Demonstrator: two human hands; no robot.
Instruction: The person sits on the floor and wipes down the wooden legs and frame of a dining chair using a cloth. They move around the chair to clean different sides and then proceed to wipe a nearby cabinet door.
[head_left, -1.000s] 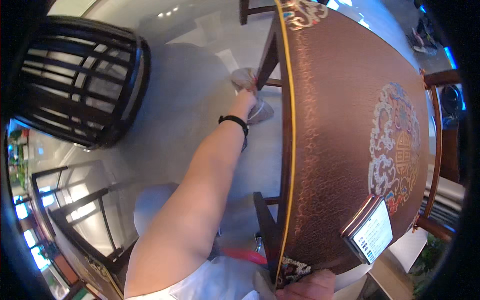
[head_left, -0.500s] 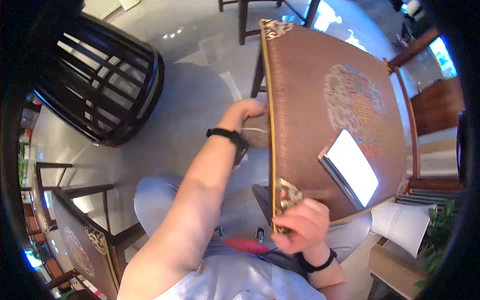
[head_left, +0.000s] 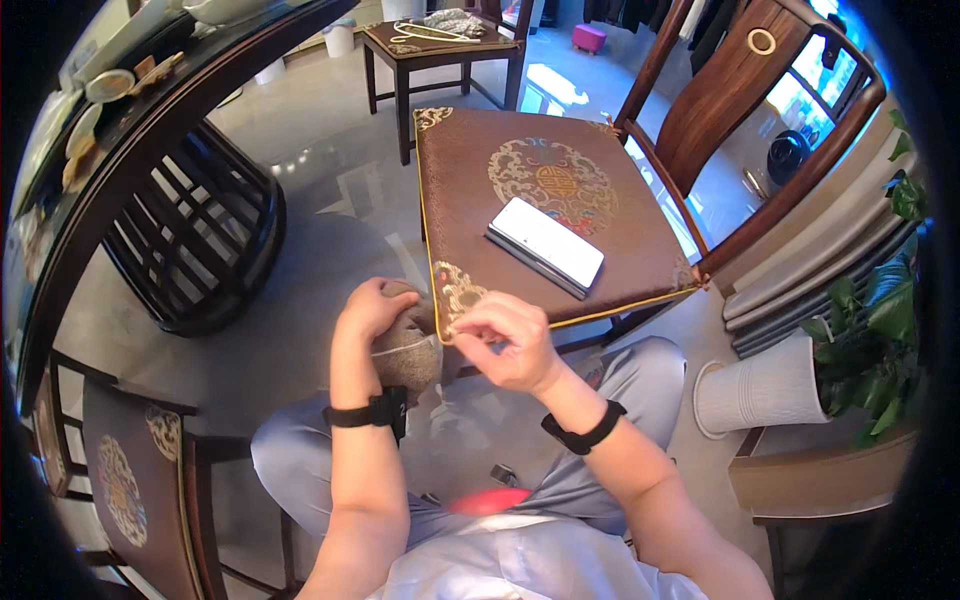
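Note:
My left hand (head_left: 372,310) is closed on a grey-brown piece of woolly cloth (head_left: 412,355), bunched beside the near left corner of a chair seat. A thin pale line runs across this cloth; its exact kind is unclear. Over that corner, my right hand (head_left: 508,342) has thumb and fingers pinched together. Whatever it grips, if anything, is too small to make out. The seat cushion (head_left: 460,190) is brown with a round embroidered pattern and yellow piping. On it lies a phone (head_left: 548,246) with a bright white screen, on top of a dark flat object.
A black barrel-shaped stool (head_left: 200,230) stands at left under a dark table edge (head_left: 230,60). Another cushioned chair (head_left: 130,480) is at lower left. Beyond, a chair (head_left: 440,50) carries clothes hangers. To the right are a white pot (head_left: 760,385) with a plant and rolled fabrics (head_left: 800,270).
My view has shifted, showing more of the chair's back and the table. My left hand, formerly reaching beside the seat's left edge, now lies nearer the front corner, closer to my right hand.

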